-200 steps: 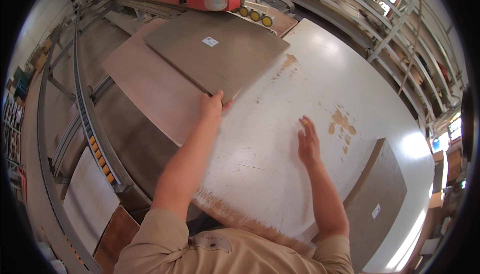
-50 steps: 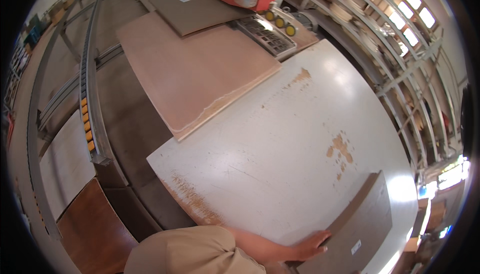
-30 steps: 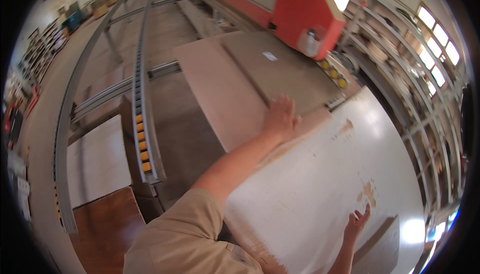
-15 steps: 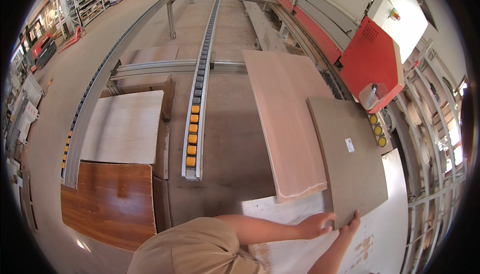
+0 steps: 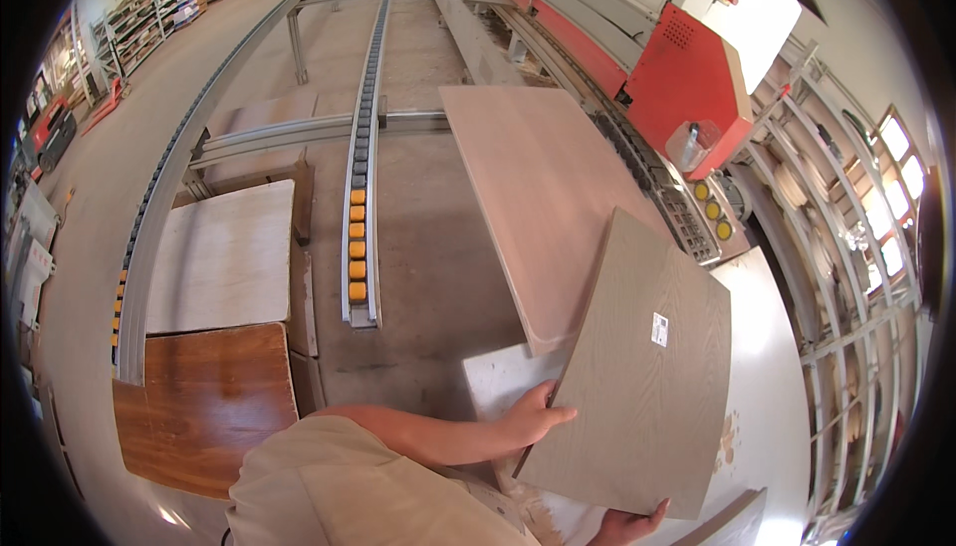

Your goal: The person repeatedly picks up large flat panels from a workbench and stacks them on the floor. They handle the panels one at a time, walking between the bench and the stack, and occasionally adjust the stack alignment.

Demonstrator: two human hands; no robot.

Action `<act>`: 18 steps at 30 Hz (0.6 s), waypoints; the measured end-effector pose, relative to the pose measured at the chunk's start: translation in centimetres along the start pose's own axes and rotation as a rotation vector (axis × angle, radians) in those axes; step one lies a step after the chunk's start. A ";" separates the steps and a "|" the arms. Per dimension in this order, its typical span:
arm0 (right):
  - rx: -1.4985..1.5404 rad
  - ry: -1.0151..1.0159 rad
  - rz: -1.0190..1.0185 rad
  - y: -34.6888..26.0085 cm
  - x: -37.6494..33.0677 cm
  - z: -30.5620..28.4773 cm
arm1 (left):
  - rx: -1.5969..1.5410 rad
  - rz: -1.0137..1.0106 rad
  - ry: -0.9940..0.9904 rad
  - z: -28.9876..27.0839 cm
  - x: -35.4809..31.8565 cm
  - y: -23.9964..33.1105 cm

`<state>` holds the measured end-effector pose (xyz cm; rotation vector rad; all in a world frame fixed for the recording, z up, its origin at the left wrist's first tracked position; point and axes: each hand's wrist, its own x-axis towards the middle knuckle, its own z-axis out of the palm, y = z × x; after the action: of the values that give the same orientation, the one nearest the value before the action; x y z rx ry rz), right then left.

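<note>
A grey-brown wood-grain panel (image 5: 637, 397) with a small white label (image 5: 659, 329) lies in both my hands. My left hand (image 5: 536, 417) grips its left edge, thumb on the top face and the other fingers hidden beneath. My right hand (image 5: 633, 524) holds the near edge, fingertips curling up over it. The panel is turned askew and overlaps a pale pinkish board (image 5: 548, 178) and the white table surface (image 5: 762, 327). Whether it still rests on anything beneath cannot be made out.
A rail with black and yellow rollers (image 5: 358, 247) runs away left of centre. Stacked white board (image 5: 224, 257) and glossy brown board (image 5: 204, 397) stand farther left. A red machine housing (image 5: 687, 88) rises at the right. Another grey panel (image 5: 737, 521) shows at the lower edge.
The panel has come nearer to me and turned. My left hand has shifted from near its close corner to its left edge; my right hand has moved nearer with the near edge.
</note>
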<state>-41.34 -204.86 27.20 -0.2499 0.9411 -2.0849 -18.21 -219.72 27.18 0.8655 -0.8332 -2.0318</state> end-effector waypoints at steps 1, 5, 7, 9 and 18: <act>0.000 -0.003 -0.043 -1.1 -0.4 -0.4 | 0.075 0.075 0.017 0.2 -0.9 0.1; 0.023 0.062 0.015 -3.4 -3.5 -2.1 | 0.045 0.046 0.077 0.7 -4.4 0.9; 0.059 -0.019 -0.010 -4.6 -5.6 -3.6 | -0.112 0.045 0.018 1.0 -7.3 0.2; 0.070 0.011 -0.027 -6.6 -8.0 -5.8 | -0.077 0.144 0.010 2.8 -8.6 -0.7; 0.156 0.323 -0.419 -17.7 -22.8 -18.3 | 0.041 -0.104 -0.481 19.1 -10.9 -11.2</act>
<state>-45.79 -171.12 29.92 -0.0269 0.9668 -2.6285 -32.41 -200.13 32.27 0.4476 -1.1093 -2.3642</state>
